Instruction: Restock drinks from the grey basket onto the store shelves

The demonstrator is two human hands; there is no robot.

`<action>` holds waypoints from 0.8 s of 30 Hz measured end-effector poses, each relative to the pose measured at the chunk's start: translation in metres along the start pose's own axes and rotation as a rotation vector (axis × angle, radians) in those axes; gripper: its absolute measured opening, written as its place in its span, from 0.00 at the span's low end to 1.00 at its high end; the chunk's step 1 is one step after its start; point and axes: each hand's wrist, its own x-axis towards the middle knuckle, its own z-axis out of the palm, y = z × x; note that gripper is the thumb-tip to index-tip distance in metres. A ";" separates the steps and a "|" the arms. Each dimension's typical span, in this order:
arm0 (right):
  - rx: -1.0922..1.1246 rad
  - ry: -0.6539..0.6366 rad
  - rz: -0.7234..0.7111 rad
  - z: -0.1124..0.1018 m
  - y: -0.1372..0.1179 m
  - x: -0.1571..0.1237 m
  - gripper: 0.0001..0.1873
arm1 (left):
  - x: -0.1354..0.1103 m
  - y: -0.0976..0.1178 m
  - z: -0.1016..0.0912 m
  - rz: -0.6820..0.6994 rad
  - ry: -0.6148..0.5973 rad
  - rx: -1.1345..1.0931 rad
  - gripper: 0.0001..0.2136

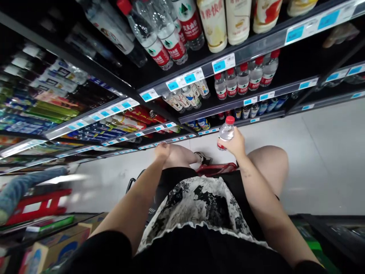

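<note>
The person crouched in a shop aisle, facing the drinks shelves [251, 49] on the far side. The right hand [235, 146] was raised in front of the right knee [268, 160] and closed around the lower part of a small water bottle [226, 131]. The bottle was clear, with a red cap and a red label, and it stood nearly upright, its cap pointing toward the bottom shelf rows. It was held in the air, apart from the shelves and above the floor [327, 160].

The left hand [162, 150] lay against the left knee [182, 154] with its fingers curled shut, and nothing showed in it.

Between the knees, just near of the right hand, the rim of a red basket [216, 168] showed. Its contents were hidden.

On a shelf farther up and slightly right of the held bottle stood a row of matching small bottles [245, 78] with red caps. Above them were larger water bottles [168, 40], with cream-coloured bottles [225, 23] to their right. Blue-and-white price tags [223, 64] ran along the shelf edges. To the left the shelves held coloured cans and bottles, too blurred to tell apart. A cardboard box [57, 247] sat near on the left.
</note>
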 end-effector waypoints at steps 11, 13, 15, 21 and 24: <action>0.009 -0.137 -0.181 0.001 -0.005 0.009 0.27 | -0.019 0.033 0.015 0.138 0.013 0.127 0.24; 0.004 -0.144 -0.178 0.005 -0.004 0.011 0.27 | -0.022 0.040 0.016 0.187 0.011 0.144 0.25; 0.007 -0.149 -0.175 0.008 -0.003 0.013 0.28 | -0.027 0.049 0.019 0.273 0.006 0.171 0.23; 0.014 -0.191 -0.134 0.017 0.007 0.012 0.28 | -0.075 0.104 0.047 0.724 -0.307 -0.182 0.36; 0.001 -0.218 -0.120 0.022 0.013 0.007 0.27 | -0.108 0.138 0.068 0.870 -0.366 -0.527 0.47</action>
